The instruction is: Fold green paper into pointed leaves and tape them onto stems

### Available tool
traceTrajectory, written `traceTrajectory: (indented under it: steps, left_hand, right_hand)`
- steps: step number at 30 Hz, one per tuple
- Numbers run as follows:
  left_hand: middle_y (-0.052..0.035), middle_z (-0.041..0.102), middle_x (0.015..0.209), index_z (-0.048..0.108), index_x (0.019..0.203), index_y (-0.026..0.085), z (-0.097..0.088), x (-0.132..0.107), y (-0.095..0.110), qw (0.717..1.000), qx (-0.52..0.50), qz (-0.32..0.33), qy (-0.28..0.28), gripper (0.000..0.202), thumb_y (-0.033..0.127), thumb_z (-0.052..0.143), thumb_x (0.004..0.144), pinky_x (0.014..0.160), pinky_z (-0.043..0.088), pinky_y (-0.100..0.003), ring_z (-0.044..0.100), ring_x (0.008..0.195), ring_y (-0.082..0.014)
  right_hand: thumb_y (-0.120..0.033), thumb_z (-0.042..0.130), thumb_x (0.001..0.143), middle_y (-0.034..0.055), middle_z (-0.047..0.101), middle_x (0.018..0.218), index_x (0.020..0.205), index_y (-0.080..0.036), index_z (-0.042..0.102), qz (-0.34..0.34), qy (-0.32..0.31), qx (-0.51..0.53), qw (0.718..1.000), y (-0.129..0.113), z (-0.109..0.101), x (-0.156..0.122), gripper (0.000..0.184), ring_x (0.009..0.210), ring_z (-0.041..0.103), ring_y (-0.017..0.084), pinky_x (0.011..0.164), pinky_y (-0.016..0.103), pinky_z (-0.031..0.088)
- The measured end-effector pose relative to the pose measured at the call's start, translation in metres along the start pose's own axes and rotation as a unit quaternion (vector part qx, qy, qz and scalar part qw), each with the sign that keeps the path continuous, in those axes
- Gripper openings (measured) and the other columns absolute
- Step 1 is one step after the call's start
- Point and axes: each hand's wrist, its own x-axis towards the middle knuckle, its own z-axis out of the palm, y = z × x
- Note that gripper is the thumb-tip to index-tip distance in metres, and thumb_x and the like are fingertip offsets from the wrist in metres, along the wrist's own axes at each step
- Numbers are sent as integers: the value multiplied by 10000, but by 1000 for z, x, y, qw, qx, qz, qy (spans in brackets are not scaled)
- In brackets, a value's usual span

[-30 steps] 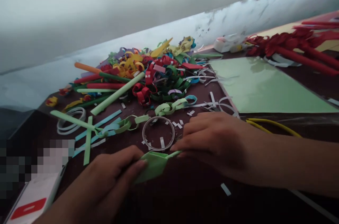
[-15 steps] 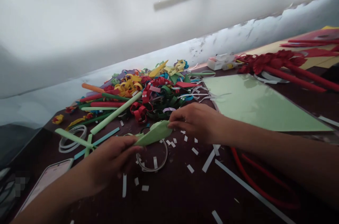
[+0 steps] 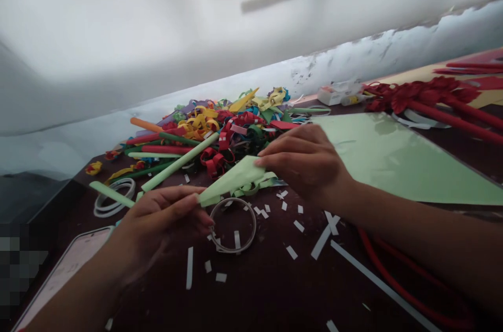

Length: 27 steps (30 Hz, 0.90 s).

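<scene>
A folded piece of light green paper (image 3: 231, 179) is stretched between my two hands above the dark table. My left hand (image 3: 157, 219) pinches its narrow left end between thumb and fingers. At the wider right end, the thumb and fingers of my right hand (image 3: 310, 159) grip the paper near its upper corner. Curled green paper strips (image 3: 255, 185) show just behind and below this piece. A thin pale ring (image 3: 255, 224) lies on the table beneath, close to my left fingertips. Small white paper scraps (image 3: 291, 252) are scattered around it.
A heap of colourful paper strips and rolls (image 3: 204, 118) fills the back. A large light green sheet (image 3: 393, 164) lies right, with red paper flowers (image 3: 424, 93) behind it. White rings (image 3: 118, 206) and a phone (image 3: 66, 264) are left; a red loop (image 3: 396, 269) lies under my right forearm.
My right hand has risen slightly and turned, and the paper's broad side now shows more. The view has shifted a little, so the table things appear further right.
</scene>
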Motion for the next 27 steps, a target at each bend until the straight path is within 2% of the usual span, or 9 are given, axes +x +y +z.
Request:
traceTrajectory:
  steps: [2, 4, 7, 10, 12, 14, 18, 21, 27]
  left_hand:
    - [-64, 771, 723, 683, 909, 169, 3, 2, -3, 1000, -12, -7, -1, 349, 378, 873, 704, 639, 596, -299, 737, 652, -199]
    - [-94, 786, 757, 640, 842, 171, 6, 4, -7, 1000, -17, -7, -7, 349, 401, 869, 713, 634, 592, -287, 752, 683, -211]
    - [-102, 806, 859, 590, 857, 193, 15, 3, -12, 999, -35, 20, -25, 371, 449, 837, 754, 674, 590, -281, 763, 745, -209]
    - [-64, 799, 891, 596, 889, 201, 26, -4, -15, 997, 3, 40, -61, 301, 455, 753, 849, 645, 549, -232, 729, 721, -158]
    - [-33, 771, 844, 638, 904, 200, 34, -10, -15, 993, 63, 29, -100, 266, 452, 721, 880, 606, 499, -192, 684, 691, -122]
    - [-21, 743, 827, 679, 916, 200, 43, -13, -14, 986, 93, 19, -135, 263, 458, 715, 883, 619, 487, -186, 665, 712, -117]
    - [-24, 737, 821, 711, 975, 205, 62, -9, -14, 989, 20, 54, -135, 314, 490, 740, 846, 681, 550, -264, 676, 700, -153]
    - [-17, 723, 747, 717, 990, 194, 74, -2, -17, 991, -16, 92, -98, 353, 499, 764, 818, 612, 534, -238, 665, 649, -151]
    - [12, 702, 731, 690, 1121, 214, 77, -1, -28, 991, -30, 105, -75, 365, 472, 727, 865, 593, 513, -209, 615, 626, -119]
  right_hand:
    - [-210, 617, 973, -25, 738, 1187, 1006, -347, 742, -8, 69, -34, 997, -4, -1, -1, 188, 1186, 600, 236, 1054, 461, 377]
    - [-216, 614, 967, 19, 645, 1337, 1093, -340, 724, 52, 114, -31, 992, -11, 0, 0, 209, 1318, 514, 266, 1111, 508, 363]
    - [-300, 662, 927, 81, 665, 1199, 1142, -255, 688, 186, 156, 101, 965, -20, 6, 4, 221, 1120, 628, 251, 974, 463, 512]
    - [-408, 795, 800, 26, 723, 887, 1067, -211, 673, 308, 82, 354, 879, -25, 14, 8, 354, 770, 689, 184, 704, 346, 586]
    - [-412, 846, 734, 21, 746, 874, 1042, -203, 678, 345, 47, 481, 805, -29, 16, 9, 408, 758, 707, 175, 678, 314, 593]
    - [-391, 846, 730, 26, 760, 921, 1006, -196, 709, 347, 27, 531, 772, -34, 16, 10, 365, 797, 715, 172, 712, 309, 599]
    - [-323, 778, 799, 22, 753, 904, 1026, -190, 780, 310, -55, 496, 809, -46, 12, 7, 263, 801, 695, 167, 712, 298, 586]
    - [-313, 835, 722, 19, 743, 873, 1130, -207, 769, 362, -23, 464, 808, -48, 12, 4, 426, 674, 657, 143, 591, 268, 549]
    - [-400, 867, 697, 13, 708, 667, 901, -193, 798, 374, 1, 468, 801, -43, 18, -1, 299, 585, 599, 139, 561, 277, 487]
